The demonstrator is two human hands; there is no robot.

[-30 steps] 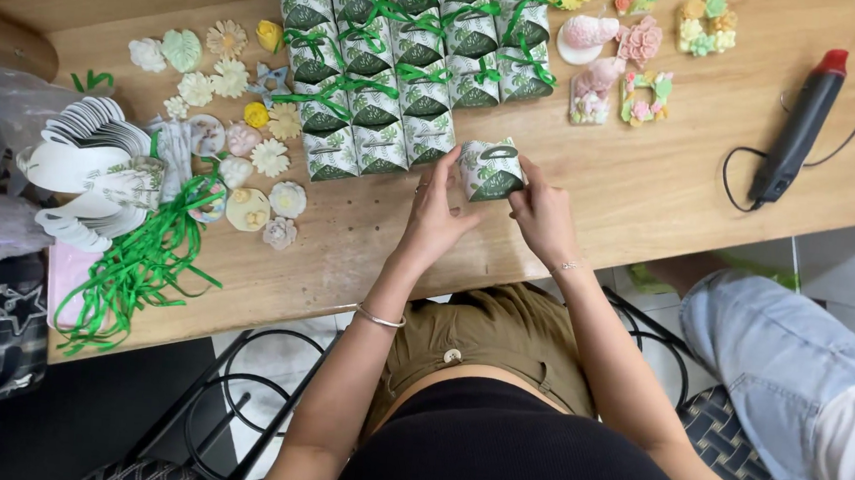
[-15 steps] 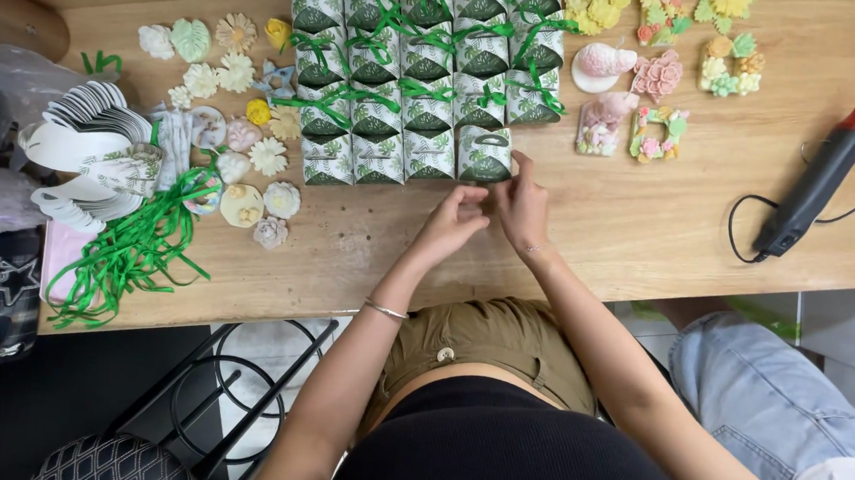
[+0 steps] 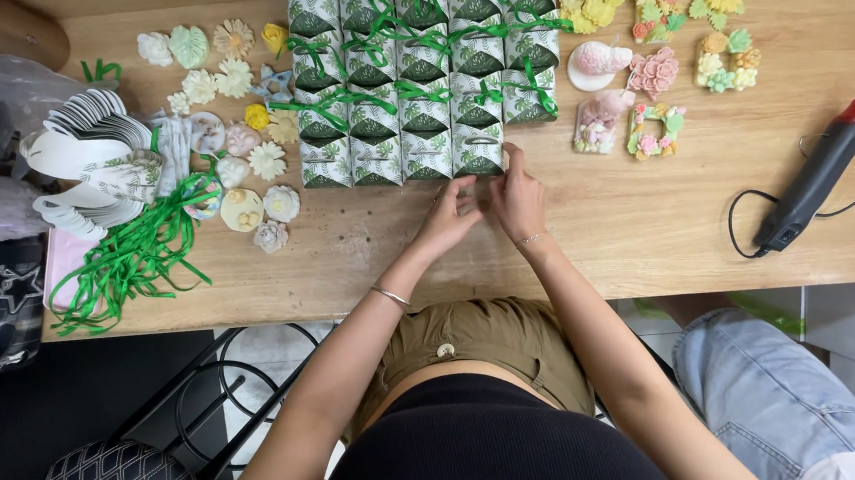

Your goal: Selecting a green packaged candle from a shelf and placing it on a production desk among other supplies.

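Small leaf-printed gift boxes [image 3: 409, 78] tied with green ribbon stand in tight rows at the back middle of the wooden table [image 3: 648, 235]. The box at the right end of the front row [image 3: 476, 151] sits flush with its neighbours. My right hand [image 3: 519, 198] is just right of it, its fingertips against the box's right side. Just in front of that box is my left hand [image 3: 455, 212], with fingers loosely apart and nothing in them. A thin bracelet circles each wrist.
Left of the boxes lie small flower-shaped pieces [image 3: 244, 137], loose green ribbons [image 3: 125, 264] and a stack of flat white box blanks [image 3: 83, 146]. Pink and green decorations [image 3: 647, 115] and a black heat gun [image 3: 815, 177] with its cord lie right. Another person's jeans-clad leg [image 3: 778, 395] is at the lower right.
A second ago both hands held one box above the table, right of the rows. They carried it back and left and set it at the end of the front row, then eased off.
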